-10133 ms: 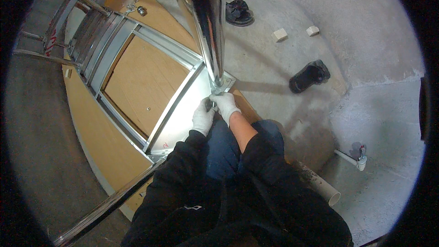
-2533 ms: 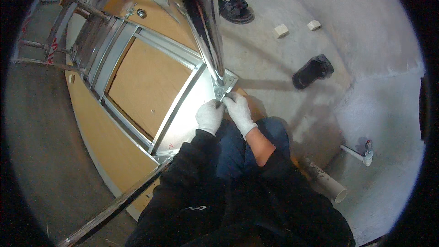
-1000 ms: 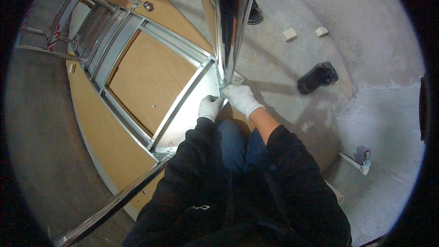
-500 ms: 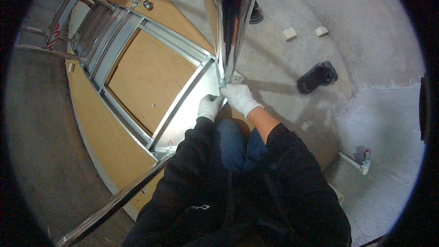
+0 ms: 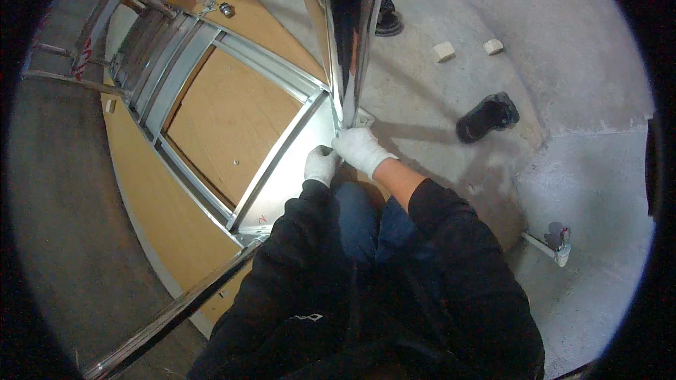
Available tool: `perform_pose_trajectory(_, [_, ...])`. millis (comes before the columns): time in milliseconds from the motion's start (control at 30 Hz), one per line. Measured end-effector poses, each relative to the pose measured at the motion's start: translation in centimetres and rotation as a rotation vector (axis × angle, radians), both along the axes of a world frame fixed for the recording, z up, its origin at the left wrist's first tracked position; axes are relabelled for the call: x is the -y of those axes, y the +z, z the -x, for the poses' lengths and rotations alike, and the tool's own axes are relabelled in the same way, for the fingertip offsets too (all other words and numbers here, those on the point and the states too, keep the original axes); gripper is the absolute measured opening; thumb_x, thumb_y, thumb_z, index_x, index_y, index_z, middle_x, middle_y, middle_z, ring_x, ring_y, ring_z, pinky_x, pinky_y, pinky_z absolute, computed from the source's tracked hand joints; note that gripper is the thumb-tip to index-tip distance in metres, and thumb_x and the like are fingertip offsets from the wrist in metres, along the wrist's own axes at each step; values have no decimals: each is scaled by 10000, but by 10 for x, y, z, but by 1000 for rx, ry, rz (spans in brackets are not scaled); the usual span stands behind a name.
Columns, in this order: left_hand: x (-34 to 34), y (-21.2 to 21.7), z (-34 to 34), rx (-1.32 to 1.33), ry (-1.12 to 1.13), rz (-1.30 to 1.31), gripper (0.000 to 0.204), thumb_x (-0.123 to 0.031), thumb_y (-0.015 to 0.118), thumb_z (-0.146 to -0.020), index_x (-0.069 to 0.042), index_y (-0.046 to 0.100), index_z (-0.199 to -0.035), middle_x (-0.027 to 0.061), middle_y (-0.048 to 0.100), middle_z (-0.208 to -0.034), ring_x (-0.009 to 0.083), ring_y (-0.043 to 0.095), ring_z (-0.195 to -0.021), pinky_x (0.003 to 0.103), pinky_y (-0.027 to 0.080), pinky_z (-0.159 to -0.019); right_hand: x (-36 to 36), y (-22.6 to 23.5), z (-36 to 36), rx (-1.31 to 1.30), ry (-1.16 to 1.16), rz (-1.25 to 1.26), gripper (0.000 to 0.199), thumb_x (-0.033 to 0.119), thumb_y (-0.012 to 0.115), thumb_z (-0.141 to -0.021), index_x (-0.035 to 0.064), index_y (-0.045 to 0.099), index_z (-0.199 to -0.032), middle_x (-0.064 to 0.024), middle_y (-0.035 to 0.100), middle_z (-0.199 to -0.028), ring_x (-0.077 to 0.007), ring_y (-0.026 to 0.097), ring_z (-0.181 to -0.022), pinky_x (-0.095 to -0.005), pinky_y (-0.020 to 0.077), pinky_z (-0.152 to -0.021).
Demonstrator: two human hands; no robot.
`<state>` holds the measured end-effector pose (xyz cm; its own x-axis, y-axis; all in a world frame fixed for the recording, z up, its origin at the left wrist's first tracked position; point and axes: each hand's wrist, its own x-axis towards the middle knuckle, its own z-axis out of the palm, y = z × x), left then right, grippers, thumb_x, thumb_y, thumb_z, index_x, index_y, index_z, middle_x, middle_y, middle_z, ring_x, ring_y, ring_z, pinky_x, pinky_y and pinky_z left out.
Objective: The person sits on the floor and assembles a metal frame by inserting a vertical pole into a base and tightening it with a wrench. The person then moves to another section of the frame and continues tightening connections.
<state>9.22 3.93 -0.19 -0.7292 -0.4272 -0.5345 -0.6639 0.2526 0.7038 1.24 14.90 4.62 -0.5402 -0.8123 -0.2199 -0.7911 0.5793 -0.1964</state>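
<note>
Both gloved hands are meeting at the foot of an upright metal stud (image 5: 348,35), where it is standing in a floor track (image 5: 282,162). The left hand (image 5: 321,165) is curling against the track just left of the stud's base, fingers closed on the metal edge. The right hand (image 5: 360,149) is pressing on the base of the stud from the near right, fingers bent around it; whether anything small is lying inside either grip cannot be told. The two hands are touching or nearly touching each other. A small metal bracket (image 5: 362,118) is showing just beyond the right hand.

The person is crouching on the concrete floor (image 5: 436,98), black sleeves and blue jeans filling the near view. To the left, plywood panels (image 5: 229,116) are lying framed by more track. Far right, a black shoe (image 5: 486,116) and two pale blocks (image 5: 443,51) are resting on the floor; a white pipe stub (image 5: 549,243) is rising near right.
</note>
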Motion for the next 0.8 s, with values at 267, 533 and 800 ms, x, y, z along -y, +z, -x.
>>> perform_pose_trajectory(267, [0,8,-4,37,-67,157,341,-327,618,-800,-11,650,-924,169,673,-834,303,652,-808,378,490,-746,10,2,-8,145,-310,23,164,119,565,-794,64,683,-893,-170,683,-867,-308,678,-831,-433,539,-694])
perform_pose_trajectory(533, [-31,47,-17,117,-423,375,379,-376,561,-809,-43,644,-971,200,658,-949,355,632,-916,426,485,-798,9,-6,-13,355,-706,155,238,172,538,-784,30,665,-927,-235,652,-903,-384,636,-899,-470,501,-799])
perform_pose_trajectory(800, [-26,6,-19,143,-525,370,393,-405,565,-805,-39,657,-914,216,658,-902,383,629,-890,467,485,-769,21,-6,-11,572,-1034,182,297,197,549,-762,6,684,-944,-253,624,-1023,-392,605,-994,-456,480,-861])
